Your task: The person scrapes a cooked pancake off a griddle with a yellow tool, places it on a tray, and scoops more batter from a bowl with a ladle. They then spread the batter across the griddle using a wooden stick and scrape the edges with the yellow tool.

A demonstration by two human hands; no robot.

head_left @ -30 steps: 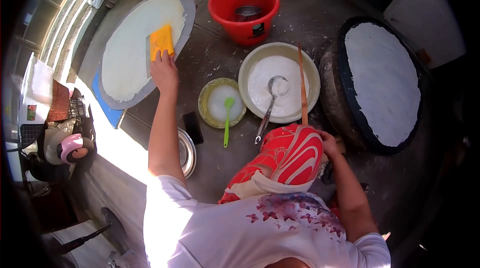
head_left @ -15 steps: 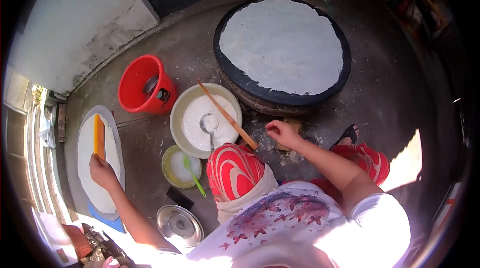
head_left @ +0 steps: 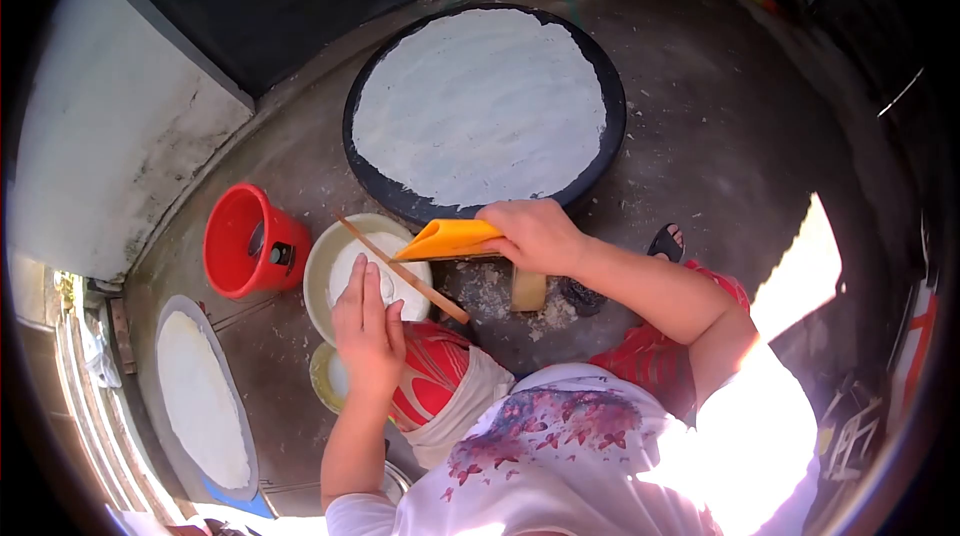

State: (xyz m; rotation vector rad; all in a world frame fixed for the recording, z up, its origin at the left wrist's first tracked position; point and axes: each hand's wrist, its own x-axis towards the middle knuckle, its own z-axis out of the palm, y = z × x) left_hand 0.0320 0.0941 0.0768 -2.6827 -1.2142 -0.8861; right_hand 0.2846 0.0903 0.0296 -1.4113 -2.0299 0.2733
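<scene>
Scraper: a yellow, folded-looking scraper with a thin dark edge (head_left: 450, 237) hangs level above the right rim of a round cream bowl (head_left: 316, 281).
Right grip: the right hand (head_left: 537, 236) is closed around the scraper's end.
Left grip: the left hand (head_left: 368, 331) holds nothing, its fingers extended over the bowl's near side.
Bowl: white batter (head_left: 345, 266) fills it; a flat wooden stick (head_left: 430, 294) lies across the top.
Griddle: beyond the hands, a large round black griddle (head_left: 405, 199) carries a white layer (head_left: 485, 106).
Floor, left: a red plastic bucket (head_left: 228, 244) stands near the bowl.
</scene>
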